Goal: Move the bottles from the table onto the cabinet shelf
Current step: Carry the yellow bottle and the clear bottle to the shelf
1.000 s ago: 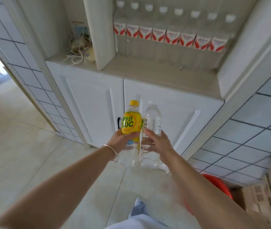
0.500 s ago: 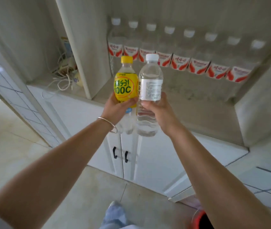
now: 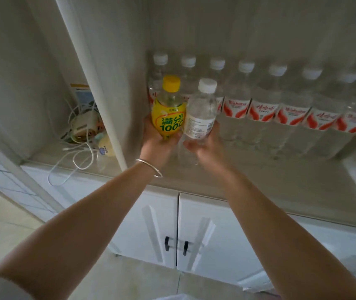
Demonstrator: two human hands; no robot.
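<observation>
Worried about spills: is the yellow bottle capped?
Capped: the yellow bottle, held in the left hand, shows its yellow cap seated on top.

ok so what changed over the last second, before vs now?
Both hands carried their bottles up and forward, from in front of the lower cabinet doors to over the shelf. The left hand holds the yellow-labelled, yellow-capped bottle; the right hand holds the clear white-capped bottle. Nothing was let go. The back row of red-labelled water bottles and the white cables stayed put.
</observation>
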